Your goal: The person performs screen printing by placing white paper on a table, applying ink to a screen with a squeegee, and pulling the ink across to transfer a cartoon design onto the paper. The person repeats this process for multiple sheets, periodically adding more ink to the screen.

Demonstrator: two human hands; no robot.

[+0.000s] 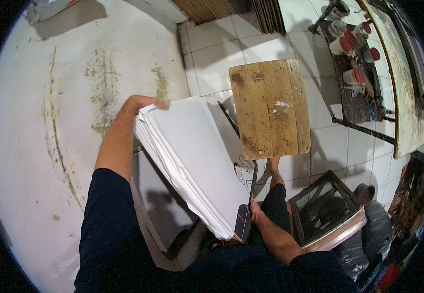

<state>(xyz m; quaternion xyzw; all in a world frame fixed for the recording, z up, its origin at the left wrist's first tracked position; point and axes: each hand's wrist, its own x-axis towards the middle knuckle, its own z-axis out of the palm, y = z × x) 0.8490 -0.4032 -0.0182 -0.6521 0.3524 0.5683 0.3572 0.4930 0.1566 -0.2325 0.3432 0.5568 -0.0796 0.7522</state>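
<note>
A thick stack of white fabric (192, 141) lies slanted in front of my body, its layers showing along the left side. Black line drawings are printed on its right part, and a dark strip runs down its right edge. My left hand (146, 102) is curled over the stack's far left corner, its fingertips slightly blurred. At the near right corner, my right hand (257, 212) is closed around the edge beside a dark patch (241, 219). What supports the stack underneath is mostly hidden.
A worn wooden stool (270, 107) stands just beyond the stack. To the right are a low rack with red-lidded jars (352, 75), a long tabletop (407, 88), a framed mesh screen (324, 205) and dark bags (375, 227). A stained white wall (75, 122) rises on the left.
</note>
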